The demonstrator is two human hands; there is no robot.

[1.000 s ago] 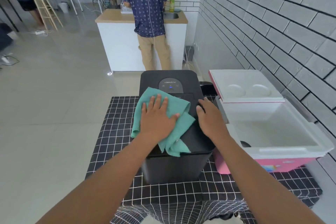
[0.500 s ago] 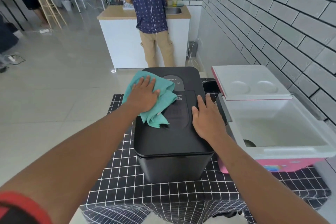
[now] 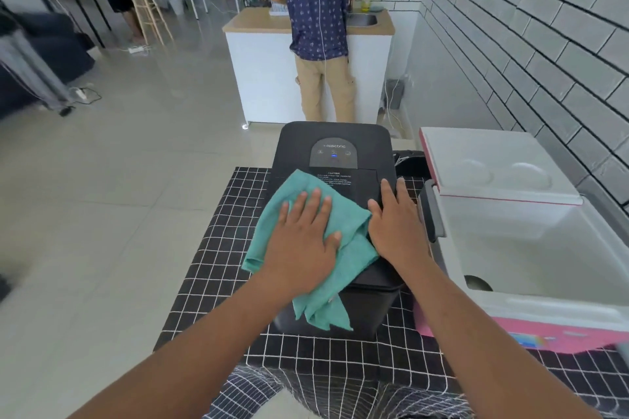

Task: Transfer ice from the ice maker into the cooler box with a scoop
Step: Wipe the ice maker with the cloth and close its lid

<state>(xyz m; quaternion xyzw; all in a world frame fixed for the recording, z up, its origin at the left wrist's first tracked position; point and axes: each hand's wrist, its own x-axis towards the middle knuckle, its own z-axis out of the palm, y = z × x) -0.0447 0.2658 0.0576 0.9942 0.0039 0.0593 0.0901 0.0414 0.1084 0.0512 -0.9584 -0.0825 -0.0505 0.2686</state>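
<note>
While both hands lie flat on the closed lid of the black ice maker, the left hand presses a teal cloth against the lid with fingers straight and slightly spread. The cloth spreads out under and around that hand, one corner hanging past the near edge of the machine below the wrist. The right hand rests bare on the lid just beside the cloth, fingers straight and close together, holding nothing; its thumb side touches the cloth's edge.

Beyond the fingertips of both hands sits the ice maker's control panel, a small blue light lit on it. The machine's long axis runs straight away from the person, panel end at the far side.

To the right of the right hand stands the cooler box, pink outside and white inside, its lid swung open and lying back at the far side. Its dark handle stands just beside the right hand's outer edge. A dark rounded shape shows low inside the box; what it is cannot be told.

Both machine and box rest on a bench covered with a black, white-gridded cloth, which extends left of the left hand. Farther off, past the fingertips, a person in a patterned shirt stands at a white counter.
</note>
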